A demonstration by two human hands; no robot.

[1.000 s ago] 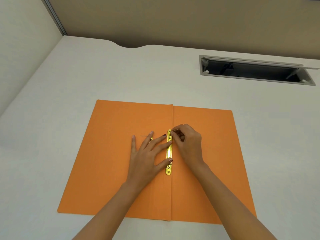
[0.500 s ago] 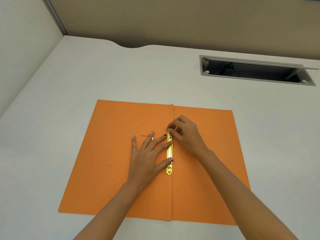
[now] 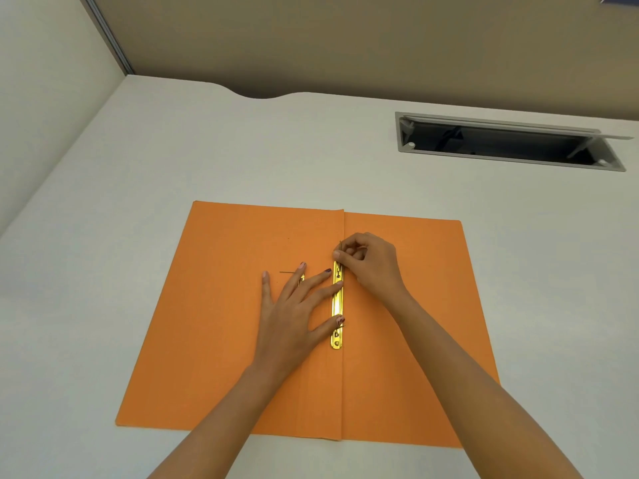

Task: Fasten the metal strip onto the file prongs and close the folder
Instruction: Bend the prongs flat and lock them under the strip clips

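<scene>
An orange folder (image 3: 214, 323) lies open and flat on the desk. A gold metal strip (image 3: 337, 304) runs along its centre fold. My left hand (image 3: 294, 312) is spread flat on the left leaf, its index finger and thumb pressing on the strip. My right hand (image 3: 370, 267) is curled at the strip's far end, pinching a thin upright prong (image 3: 340, 245) between thumb and forefinger. A second thin prong (image 3: 342, 326) pokes out sideways near my left thumb tip. Under my left fingers another small gold piece (image 3: 301, 279) shows, mostly hidden.
The white desk (image 3: 173, 160) spreads around the folder. A grey cable hatch (image 3: 508, 143) stands open at the back right. A partition wall rises behind the desk, with a curved notch (image 3: 262, 95) in the desk's rear edge.
My right hand has shifted slightly towards the far end of the strip and lifted the thin prong upright. My left hand has stayed in place on the strip.
</scene>
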